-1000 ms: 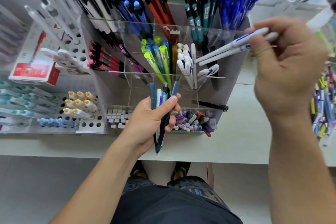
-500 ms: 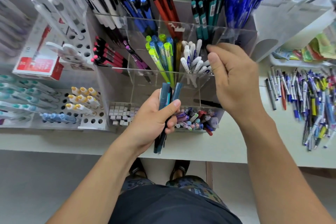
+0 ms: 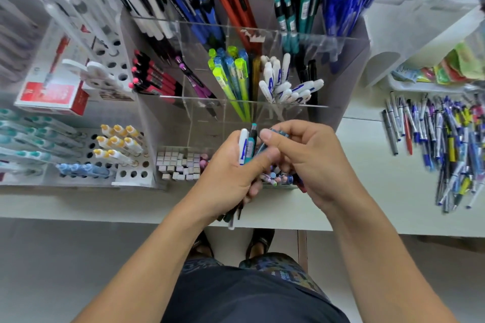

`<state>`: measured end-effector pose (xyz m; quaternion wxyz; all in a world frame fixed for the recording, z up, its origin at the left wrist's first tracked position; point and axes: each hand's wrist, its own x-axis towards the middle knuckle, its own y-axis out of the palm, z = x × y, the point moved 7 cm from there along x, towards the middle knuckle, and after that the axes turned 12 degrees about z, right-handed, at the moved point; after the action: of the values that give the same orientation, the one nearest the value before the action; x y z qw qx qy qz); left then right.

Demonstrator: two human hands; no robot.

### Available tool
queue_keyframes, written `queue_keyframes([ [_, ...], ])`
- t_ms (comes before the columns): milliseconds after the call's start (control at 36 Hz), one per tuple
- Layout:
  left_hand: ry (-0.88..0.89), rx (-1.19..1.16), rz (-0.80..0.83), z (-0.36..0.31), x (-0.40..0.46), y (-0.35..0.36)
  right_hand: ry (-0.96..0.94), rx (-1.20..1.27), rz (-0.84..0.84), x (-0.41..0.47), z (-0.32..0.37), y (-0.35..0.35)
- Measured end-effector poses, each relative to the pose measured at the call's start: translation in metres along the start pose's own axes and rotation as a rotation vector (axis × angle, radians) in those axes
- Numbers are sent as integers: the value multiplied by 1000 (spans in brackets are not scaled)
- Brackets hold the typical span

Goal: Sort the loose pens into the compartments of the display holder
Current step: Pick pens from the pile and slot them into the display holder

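No legible text; only a blue letter-like mark on the white pens (image 3: 284, 85), unreadable

Clear tiered holder (image 3: 262, 34) at upper centre, compartments packed with upright colour-grouped pens, small pen bundle (image 3: 248, 147) at frame centre just before it, loose pens (image 3: 433, 144) heaped at right edge
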<state>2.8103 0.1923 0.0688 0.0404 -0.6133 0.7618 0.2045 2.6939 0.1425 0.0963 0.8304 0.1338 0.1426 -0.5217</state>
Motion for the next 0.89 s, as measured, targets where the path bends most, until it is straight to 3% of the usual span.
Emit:
queue_keyframes([
  [111,-30,-206,-58,1,-4,-6,-157,-49,-33,-9,22,-2],
  [278,-4,-308,-117,3,-12,-29,-755,-235,-233,-44,111,-21],
  [333,10,-371,-102,3,-12,-30,-862,-306,-303,-44,125,-19],
  [444,13,-517,-68,3,-13,-28,-861,-519,-402,-18,119,-2],
  [556,18,-644,-17,2,-16,-29,-808,-581,-446,-1,111,4],
  [889,82,-459,-17,1,-21,-36,-800,-767,-475,1,122,-3],
])
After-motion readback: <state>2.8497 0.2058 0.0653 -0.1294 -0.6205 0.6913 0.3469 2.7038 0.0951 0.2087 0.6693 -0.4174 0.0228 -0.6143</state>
